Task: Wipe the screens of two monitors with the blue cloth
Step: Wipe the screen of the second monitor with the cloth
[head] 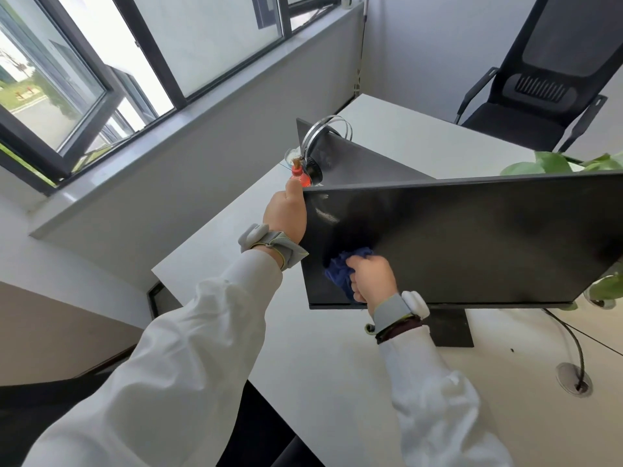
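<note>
A dark monitor (472, 237) stands on the white desk (330, 358), its screen facing me. My right hand (372, 278) grips a crumpled blue cloth (345, 269) and presses it against the lower left part of that screen. My left hand (286, 214) holds the monitor's left edge near the top corner, fingers hidden behind the panel. A second monitor (350, 160) stands farther back, seen at a steep angle, with a pair of headphones (323, 136) hung over its top.
A red-capped bottle (300, 175) and a small glass dish (291, 156) sit behind the near monitor's corner. A green plant (553, 163) rises behind its right side. A black office chair (539, 89) stands at the far right. Cables run into a desk grommet (573, 379).
</note>
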